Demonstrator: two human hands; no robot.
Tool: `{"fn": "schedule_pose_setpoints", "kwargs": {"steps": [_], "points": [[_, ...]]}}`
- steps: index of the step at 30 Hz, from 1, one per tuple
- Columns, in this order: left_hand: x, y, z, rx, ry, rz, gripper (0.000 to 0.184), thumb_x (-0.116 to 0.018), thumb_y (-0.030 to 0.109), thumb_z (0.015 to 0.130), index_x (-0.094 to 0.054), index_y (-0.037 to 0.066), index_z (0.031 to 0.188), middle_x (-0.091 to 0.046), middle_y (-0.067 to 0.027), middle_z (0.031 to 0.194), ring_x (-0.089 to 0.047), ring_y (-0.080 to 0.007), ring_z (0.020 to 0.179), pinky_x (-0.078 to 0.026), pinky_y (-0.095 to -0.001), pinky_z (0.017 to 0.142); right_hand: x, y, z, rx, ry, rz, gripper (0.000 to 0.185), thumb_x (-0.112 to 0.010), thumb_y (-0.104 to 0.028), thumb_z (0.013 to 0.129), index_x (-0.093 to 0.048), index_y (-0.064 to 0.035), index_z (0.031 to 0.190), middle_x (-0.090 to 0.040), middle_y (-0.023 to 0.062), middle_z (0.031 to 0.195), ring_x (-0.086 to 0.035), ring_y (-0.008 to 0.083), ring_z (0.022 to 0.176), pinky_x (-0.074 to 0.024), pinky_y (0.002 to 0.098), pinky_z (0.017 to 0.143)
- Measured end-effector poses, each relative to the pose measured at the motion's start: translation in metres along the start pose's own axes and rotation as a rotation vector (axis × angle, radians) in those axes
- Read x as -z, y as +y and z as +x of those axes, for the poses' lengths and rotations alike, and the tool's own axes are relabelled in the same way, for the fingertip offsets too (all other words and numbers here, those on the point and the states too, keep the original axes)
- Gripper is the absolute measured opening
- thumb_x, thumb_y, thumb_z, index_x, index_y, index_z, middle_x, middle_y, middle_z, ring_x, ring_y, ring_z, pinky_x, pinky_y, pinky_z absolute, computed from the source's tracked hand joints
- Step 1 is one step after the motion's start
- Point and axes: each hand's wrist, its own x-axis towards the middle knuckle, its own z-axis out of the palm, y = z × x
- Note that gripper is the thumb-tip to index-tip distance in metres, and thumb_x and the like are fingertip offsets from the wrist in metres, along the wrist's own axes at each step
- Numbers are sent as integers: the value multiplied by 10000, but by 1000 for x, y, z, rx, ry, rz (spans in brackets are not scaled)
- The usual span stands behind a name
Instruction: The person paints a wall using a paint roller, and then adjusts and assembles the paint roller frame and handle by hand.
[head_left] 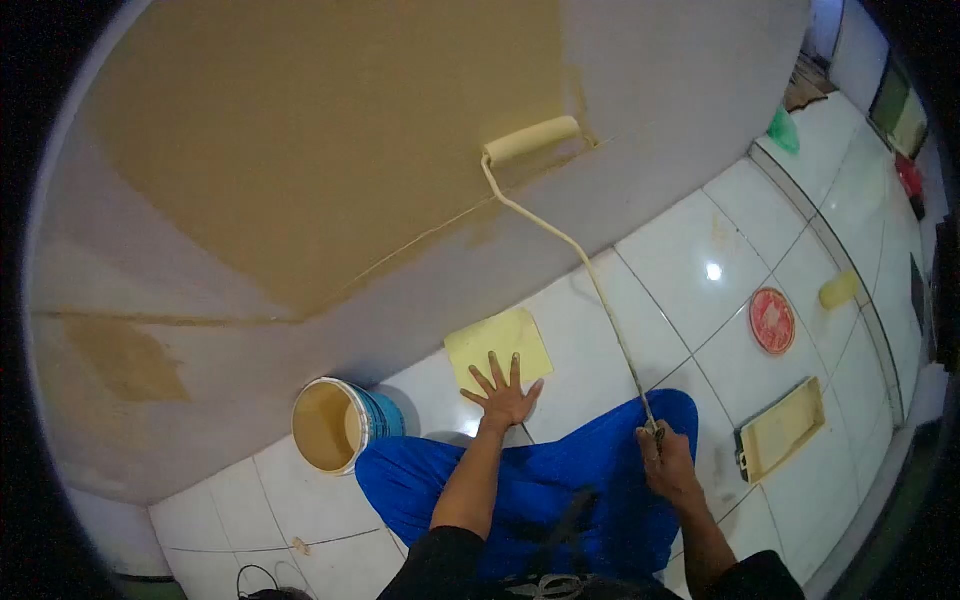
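Note:
My right hand point(668, 460) is wrapped round the handle end of a long-framed paint roller point(535, 138). Its cream sleeve lies against the wall, at the lower right edge of a tan painted area point(350, 120). With fingers spread, my left hand point(508, 402) rests on a yellow sheet point(500, 345) on the floor beside the wall. A blue-and-white paint bucket point(375, 420) with tan paint inside stands left of that hand, close to my knee.
White floor tiles point(670, 265) meet the wall. On the right are a round red lid point(772, 321), a paint tray point(783, 430) and a yellow roller sleeve point(839, 289), near a low step edge point(830, 240). A green bag point(784, 131) lies farther back.

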Motion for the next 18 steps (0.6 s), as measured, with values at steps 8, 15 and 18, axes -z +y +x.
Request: {"fn": "schedule_pose_setpoints", "kwargs": {"steps": [8,15,18], "points": [[-5,-2,4,0,6,25,876,-258,766,796,-16,266,1473,186,-133,1507,240,-509,1301,83,-784,897,-8,29,-15,-62,-75,-59,367,-518,-295,929,-503,33,765,-527,228,592,-550,395,549,-396,431,510],[-7,-3,7,-11,-13,30,893,-265,770,795,9,254,1471,194,-172,1496,233,-531,1292,79,-788,888,-2,23,-13,-58,-49,-34,360,-524,-299,923,-500,23,763,-524,242,600,-550,414,563,-401,445,508],[-11,-4,6,-22,25,14,891,-263,768,798,7,251,1471,191,-173,1497,231,-531,1293,75,-790,886,5,13,-4,0,-9,-22,345,-540,-277,916,-494,18,743,-503,211,571,-486,339,524,-377,416,490]]}}
